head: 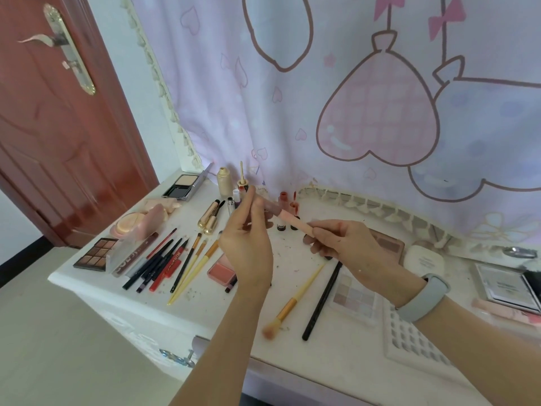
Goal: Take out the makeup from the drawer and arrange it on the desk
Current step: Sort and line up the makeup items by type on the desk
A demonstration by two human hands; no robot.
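Held above the white table (292, 341) by both hands: a slim lip-gloss tube with pale pink cap and mauve translucent body (288, 215) (slightly blurred), cap end gripped in the curled right hand (342, 244), other end pinched by left hand (248, 244) fingertips.

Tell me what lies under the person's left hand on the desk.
Under the left hand a coral blush compact shows partly on the desk. Its right part is covered by the hand and wrist.
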